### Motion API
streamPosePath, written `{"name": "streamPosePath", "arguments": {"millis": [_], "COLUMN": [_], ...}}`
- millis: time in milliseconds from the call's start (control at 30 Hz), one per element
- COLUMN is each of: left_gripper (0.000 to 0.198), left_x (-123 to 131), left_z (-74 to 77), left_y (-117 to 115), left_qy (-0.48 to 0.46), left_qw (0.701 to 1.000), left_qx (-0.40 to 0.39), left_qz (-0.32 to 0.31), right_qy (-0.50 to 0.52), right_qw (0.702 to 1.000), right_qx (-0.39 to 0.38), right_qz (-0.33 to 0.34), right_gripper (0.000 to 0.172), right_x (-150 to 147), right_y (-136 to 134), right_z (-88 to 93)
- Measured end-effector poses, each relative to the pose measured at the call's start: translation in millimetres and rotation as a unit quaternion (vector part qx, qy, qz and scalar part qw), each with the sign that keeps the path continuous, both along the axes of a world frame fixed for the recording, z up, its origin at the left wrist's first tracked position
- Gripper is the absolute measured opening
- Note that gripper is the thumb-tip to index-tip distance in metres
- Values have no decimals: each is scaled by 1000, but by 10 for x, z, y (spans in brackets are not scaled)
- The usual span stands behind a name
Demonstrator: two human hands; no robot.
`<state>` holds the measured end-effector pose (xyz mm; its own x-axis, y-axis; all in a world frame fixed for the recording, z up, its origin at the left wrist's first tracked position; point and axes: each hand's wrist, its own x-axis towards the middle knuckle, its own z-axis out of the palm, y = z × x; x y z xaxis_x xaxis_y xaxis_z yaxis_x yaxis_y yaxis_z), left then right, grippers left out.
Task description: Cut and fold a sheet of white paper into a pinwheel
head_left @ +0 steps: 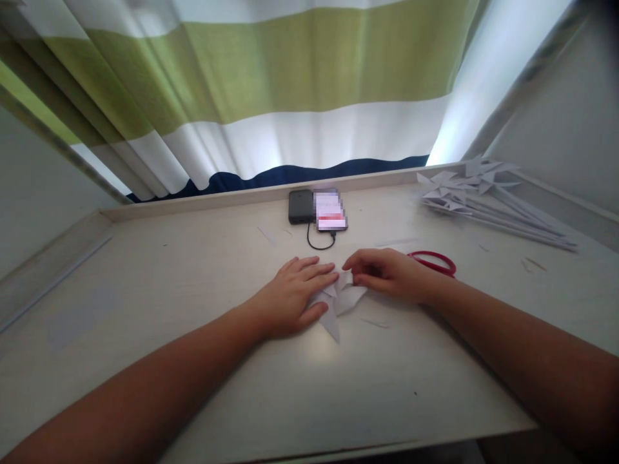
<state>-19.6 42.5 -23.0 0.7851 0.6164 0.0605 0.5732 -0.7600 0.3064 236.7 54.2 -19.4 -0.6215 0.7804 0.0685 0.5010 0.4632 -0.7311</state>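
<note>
- Paper, white, folded and pointed (pixel 351 300), sits at the centre of the frame, flat on the pale tabletop (pixel 271 406), and both your hands are on the case!
- Your left hand (pixel 291 298) lies palm down across its left part, fingers stretched out and slightly parted, thumb lower down on a pointed flap.
- Over to your right hand (pixel 387 269): fingers curled, index and thumb right at the paper's upper right edge; whether they actually pinch it, you can't tell from this view.
- Just beside your right wrist, right of centre, shows a red loop (pixel 453 263), partly hidden by your arm.
- Above your hands, a dark box (pixel 300 207) lies against a phone (pixel 331 210), its screen blurred, with a black cable (pixel 320 249) looping below the pair.
- Upper right, star-shaped paper pieces on long white sticks (pixel 483 183) lie bunched together, well apart from your hands.
</note>
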Motion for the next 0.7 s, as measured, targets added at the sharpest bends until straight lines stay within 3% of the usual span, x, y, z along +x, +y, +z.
{"name": "streamPosePath", "arguments": {"millis": [167,467,567,700], "left_gripper": [56,53,44,24], "left_x": [5,5,6,10], "left_z": [-5,15,20,17], "left_y": [6,11,14,25], "left_qy": [1,-19,-55,-110], "left_qw": [1000,1000,998,993], "left_qx": [2,-8,1,25], "left_qz": [-5,-8,-15,-19], "right_qy": [65,25,10,7], "right_qw": [997,999,999,997], "right_qx": [-39,-37,-32,30], "right_qz": [10,16,36,73], "right_gripper": [21,18,17,18], "right_x": [14,37,48,40], "right_y": [28,38,47,38], "right_z": [-14,-5,2,33]}}
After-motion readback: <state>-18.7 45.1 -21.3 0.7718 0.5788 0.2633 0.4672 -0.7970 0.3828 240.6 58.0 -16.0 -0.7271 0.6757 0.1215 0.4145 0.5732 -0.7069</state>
